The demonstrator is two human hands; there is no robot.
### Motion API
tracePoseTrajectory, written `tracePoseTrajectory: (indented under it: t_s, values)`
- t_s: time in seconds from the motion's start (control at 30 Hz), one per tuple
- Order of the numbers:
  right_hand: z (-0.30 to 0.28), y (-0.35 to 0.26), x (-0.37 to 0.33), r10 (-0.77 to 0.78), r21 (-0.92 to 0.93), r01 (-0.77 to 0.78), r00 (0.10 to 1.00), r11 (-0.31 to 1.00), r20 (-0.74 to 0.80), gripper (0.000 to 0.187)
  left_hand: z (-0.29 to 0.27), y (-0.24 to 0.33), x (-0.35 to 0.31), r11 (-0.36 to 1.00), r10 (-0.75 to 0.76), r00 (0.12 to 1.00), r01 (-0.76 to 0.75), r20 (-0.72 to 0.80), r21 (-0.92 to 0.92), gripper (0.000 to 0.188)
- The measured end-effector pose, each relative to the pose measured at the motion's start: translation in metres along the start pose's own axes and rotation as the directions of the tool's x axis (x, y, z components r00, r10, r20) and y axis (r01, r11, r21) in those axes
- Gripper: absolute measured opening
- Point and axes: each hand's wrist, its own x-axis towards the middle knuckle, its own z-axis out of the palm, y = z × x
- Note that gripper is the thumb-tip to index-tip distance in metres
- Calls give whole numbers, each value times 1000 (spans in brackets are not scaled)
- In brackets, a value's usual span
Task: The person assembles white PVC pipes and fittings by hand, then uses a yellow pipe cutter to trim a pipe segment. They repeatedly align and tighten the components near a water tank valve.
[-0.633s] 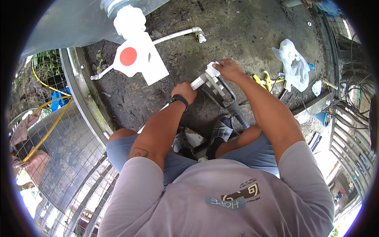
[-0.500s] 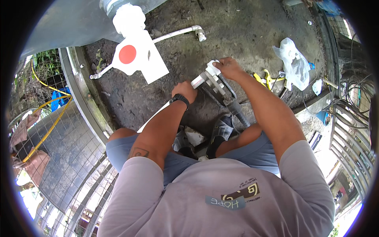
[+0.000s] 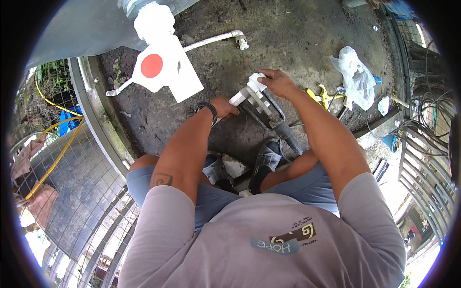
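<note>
Right in the middle of the head view, the person's two hands work around a grey metal tool with a black cylindrical handle [image 3: 260, 102], which stands over the bare, dirty ground [image 3: 302, 43] between the shoes [image 3: 270, 156] and the large white fitting [image 3: 153, 23]. The left hand [image 3: 224, 106], with a black band [image 3: 211, 110] at its wrist, is curled around a white plastic pipe [image 3: 237, 99], whose end points at the tool's near side. The right hand [image 3: 277, 83] pinches a white plastic fitting [image 3: 256, 82] between thumb and fingers, on the tool's opposite side. How far either piece sits on the tool is hard to make out at this size.

To the right of that hand lie a yellow-handled tool [image 3: 325, 98] and a crumpled, translucent plastic bag [image 3: 356, 79]. Upper left, a white panel with a red disc [image 3: 151, 66] hangs just beside the large white fitting.
</note>
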Motion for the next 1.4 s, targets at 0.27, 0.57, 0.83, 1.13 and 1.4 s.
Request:
tracePoseTrajectory:
  t_s: [0.27,0.57,0.83,1.13,1.4]
  values:
    - [-4,-19,-5,25,-86,-27,999,996,-28,56,21,5,-7,978,28,943,42,-331,205,50]
    - [-6,-30,-6,59,-154,-64,998,986,-36,54,37,35,-37,948,-74,859,219,-507,233,40]
    - [-4,-19,6,148,-28,-148,989,989,20,73,23,23,-28,976,2,925,82,-381,203,51]
    - [2,-31,24,185,-218,-156,975,963,124,83,21,3,-26,980,182,925,-142,-334,141,67]
    - [21,-24,12,101,-150,-110,993,982,-67,66,22,6,-24,975,176,925,-116,-337,190,63]
